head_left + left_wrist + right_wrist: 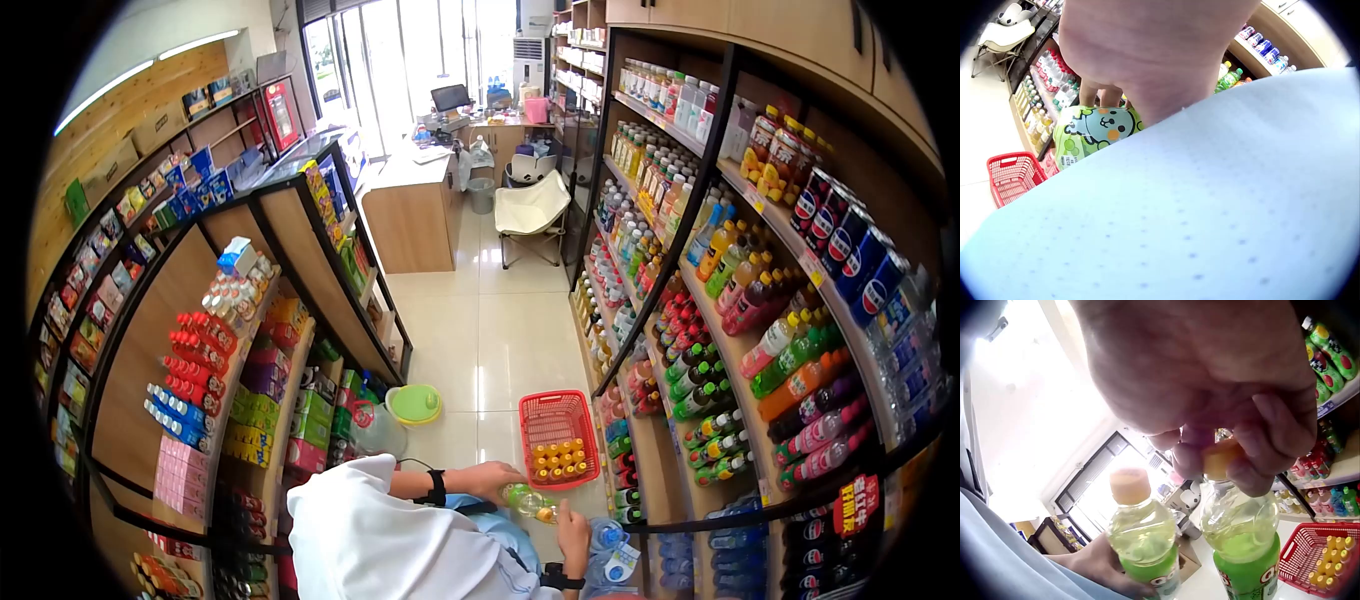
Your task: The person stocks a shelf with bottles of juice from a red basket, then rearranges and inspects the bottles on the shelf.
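Shop interior: a pale tiled floor (500, 340) runs between stocked shelves (787, 240), with a cream folding chair (533, 208) farther back. Two clear bottles with green labels and orange caps are in hand, best seen in the right wrist view. The left hand (490, 480) is wrapped around the first bottle (1144, 515), its thumb lying across the green label; in the left wrist view, fingers reach around the far side of this bottle, where a cartoon animal is printed on the label. The right hand (573, 537) is narrowed to a pinch on the orange cap (1221, 457) of the second bottle (1244, 544), which hangs directly beneath the fingertips, nearly upright. Both bottles contain pale yellow-green liquid. In the right wrist view they appear side by side with a gap between them, the second nearer the camera. Just ahead of the hands, on the floor, is a red basket (560, 397); small yellow-capped bottles (558, 460) stand in rows at its near end. Neither held bottle is inside the basket.
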Demonstrator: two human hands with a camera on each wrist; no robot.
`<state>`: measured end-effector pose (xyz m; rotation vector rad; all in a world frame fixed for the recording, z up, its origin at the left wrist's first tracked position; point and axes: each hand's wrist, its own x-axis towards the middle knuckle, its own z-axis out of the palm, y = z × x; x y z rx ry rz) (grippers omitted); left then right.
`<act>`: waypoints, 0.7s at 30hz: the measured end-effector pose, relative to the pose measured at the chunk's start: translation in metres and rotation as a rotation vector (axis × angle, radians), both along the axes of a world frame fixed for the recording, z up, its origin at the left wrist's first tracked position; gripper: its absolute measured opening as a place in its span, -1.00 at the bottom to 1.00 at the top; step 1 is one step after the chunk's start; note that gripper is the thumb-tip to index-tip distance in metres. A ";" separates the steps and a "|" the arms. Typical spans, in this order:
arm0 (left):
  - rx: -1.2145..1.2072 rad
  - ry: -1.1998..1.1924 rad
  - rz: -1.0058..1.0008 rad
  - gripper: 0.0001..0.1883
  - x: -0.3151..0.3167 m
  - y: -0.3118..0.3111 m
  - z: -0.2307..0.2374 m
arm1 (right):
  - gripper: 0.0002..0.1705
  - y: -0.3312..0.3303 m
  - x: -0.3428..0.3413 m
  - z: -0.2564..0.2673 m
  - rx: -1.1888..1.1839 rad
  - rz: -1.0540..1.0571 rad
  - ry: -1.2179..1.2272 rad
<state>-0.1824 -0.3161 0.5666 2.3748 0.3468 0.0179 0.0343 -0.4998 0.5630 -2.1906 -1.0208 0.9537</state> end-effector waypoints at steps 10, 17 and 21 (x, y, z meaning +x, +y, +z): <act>-0.042 0.031 0.262 -0.33 -0.022 0.005 0.001 | -0.39 -0.001 0.047 -0.057 0.018 -0.098 -0.127; -0.099 -0.028 0.355 -0.35 -0.013 0.032 0.000 | -0.41 -0.021 0.087 -0.139 -0.135 -0.028 -0.230; -0.105 0.005 0.413 -0.39 -0.010 0.068 -0.017 | -0.51 -0.032 0.114 -0.210 -0.179 -0.015 -0.102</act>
